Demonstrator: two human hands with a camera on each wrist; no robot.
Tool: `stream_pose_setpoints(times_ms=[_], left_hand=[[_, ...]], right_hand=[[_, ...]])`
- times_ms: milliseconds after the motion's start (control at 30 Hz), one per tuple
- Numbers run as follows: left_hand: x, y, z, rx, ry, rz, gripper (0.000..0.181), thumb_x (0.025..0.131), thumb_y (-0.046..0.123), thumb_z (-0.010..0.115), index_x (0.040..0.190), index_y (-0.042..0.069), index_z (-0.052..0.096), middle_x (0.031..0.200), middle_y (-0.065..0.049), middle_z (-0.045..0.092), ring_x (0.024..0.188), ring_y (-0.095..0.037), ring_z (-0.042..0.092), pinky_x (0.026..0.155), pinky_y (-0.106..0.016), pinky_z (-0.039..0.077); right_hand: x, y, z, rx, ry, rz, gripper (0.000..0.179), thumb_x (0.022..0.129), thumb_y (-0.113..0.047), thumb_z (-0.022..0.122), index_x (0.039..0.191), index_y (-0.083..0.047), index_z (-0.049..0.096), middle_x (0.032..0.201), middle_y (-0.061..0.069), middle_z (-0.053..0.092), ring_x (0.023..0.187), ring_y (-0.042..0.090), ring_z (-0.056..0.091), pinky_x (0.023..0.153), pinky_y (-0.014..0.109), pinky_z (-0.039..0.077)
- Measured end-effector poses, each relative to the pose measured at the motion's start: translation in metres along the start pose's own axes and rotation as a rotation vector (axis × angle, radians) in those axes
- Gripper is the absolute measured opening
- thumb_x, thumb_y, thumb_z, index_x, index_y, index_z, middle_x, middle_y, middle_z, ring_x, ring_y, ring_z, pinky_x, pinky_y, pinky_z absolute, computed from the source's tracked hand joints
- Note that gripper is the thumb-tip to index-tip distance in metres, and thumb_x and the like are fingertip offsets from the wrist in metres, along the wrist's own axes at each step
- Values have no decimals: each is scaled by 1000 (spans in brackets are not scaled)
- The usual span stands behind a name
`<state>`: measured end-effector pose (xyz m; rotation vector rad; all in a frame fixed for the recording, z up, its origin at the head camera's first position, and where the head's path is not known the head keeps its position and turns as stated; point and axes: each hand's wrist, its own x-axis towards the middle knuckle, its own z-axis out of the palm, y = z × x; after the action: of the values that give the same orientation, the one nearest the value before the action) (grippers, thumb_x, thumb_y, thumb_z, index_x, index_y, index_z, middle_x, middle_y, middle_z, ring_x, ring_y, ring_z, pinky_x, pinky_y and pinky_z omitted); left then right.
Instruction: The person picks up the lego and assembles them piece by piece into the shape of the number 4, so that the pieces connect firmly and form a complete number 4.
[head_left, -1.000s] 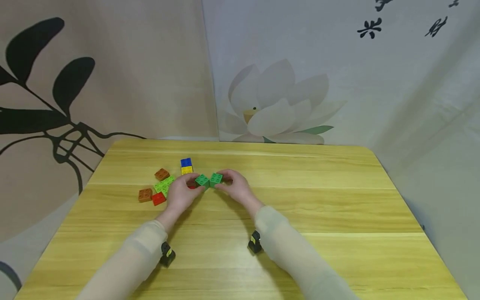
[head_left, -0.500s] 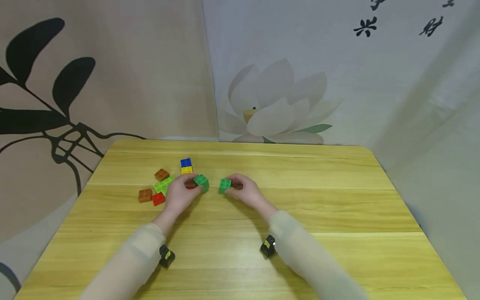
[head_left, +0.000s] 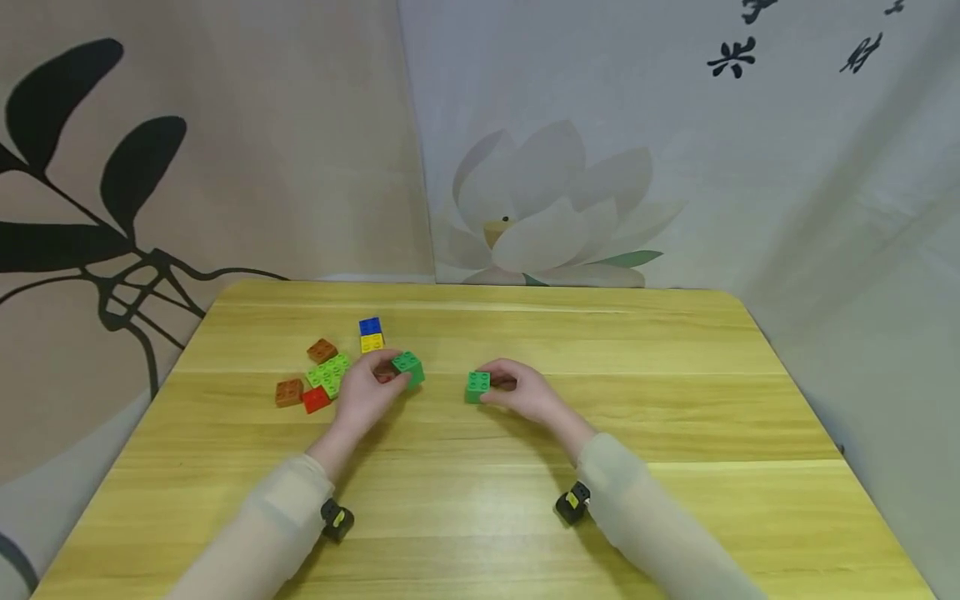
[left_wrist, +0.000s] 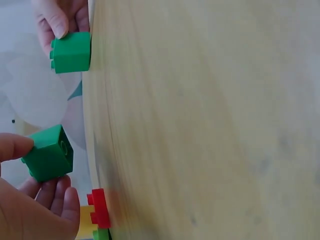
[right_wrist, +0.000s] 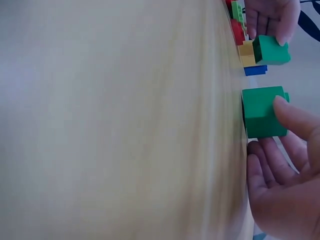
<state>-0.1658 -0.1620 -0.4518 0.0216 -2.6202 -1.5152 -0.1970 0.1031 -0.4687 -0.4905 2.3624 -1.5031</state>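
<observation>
My left hand (head_left: 364, 395) pinches a green toy building block (head_left: 408, 368) between thumb and fingers. In the left wrist view this block (left_wrist: 49, 154) is tilted, raised off the tabletop, with its hollow underside partly showing. Further right, my right hand (head_left: 529, 395) pinches a second green building block (head_left: 477, 387), studs up. The right wrist view shows that block (right_wrist: 265, 112) low at the tabletop; whether it touches the wood I cannot tell. A gap separates the two green blocks. Behind the left hand a red block (head_left: 386, 377) is mostly hidden.
Left of the left hand lie lime green blocks (head_left: 329, 374), a red block (head_left: 317, 399) and two orange-brown blocks (head_left: 288, 392). Beyond it, a blue block (head_left: 370, 326) sits against a yellow block (head_left: 371, 342). The wooden table (head_left: 637, 375) ends at a printed curtain (head_left: 570, 200).
The right hand has moved right and nearer to me with its green block, away from the left one, which it was close beside. The left hand has stayed nearly in place.
</observation>
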Motion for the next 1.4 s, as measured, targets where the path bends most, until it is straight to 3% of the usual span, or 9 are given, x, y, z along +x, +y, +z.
stream_pose_setpoints(times_ms=[567, 767, 867, 1400], left_hand=[[-7, 11, 10, -89, -35, 17, 38, 90, 5, 71, 125, -5, 61, 113, -20, 65, 102, -30, 61, 88, -36, 53], [-8, 12, 15, -122, -70, 32, 38, 90, 0, 70, 126, -6, 60, 115, -22, 64, 105, -33, 62, 92, -40, 53], [-9, 13, 17, -122, -79, 35, 38, 90, 0, 70, 126, -6, 60, 115, -21, 64, 106, -33, 62, 92, -39, 53], [-11, 28, 37, -231, -162, 107, 38, 90, -3, 70, 127, -2, 63, 120, -17, 64, 111, -30, 61, 95, -37, 52]], right_hand=[[-24, 13, -24, 20, 4, 20, 39, 90, -8, 73, 127, -1, 62, 115, 10, 65, 109, 26, 59, 98, 40, 48], [-33, 3, -31, 37, -3, 27, 39, 90, -2, 71, 126, 4, 60, 117, 17, 64, 112, 33, 58, 100, 46, 46], [-30, 12, -33, 36, -6, 39, 40, 89, -3, 72, 128, 1, 61, 118, 15, 64, 112, 30, 58, 100, 44, 47], [-33, 17, -34, 25, 4, 55, 42, 90, -4, 72, 128, 5, 59, 114, 13, 64, 108, 28, 59, 97, 41, 48]])
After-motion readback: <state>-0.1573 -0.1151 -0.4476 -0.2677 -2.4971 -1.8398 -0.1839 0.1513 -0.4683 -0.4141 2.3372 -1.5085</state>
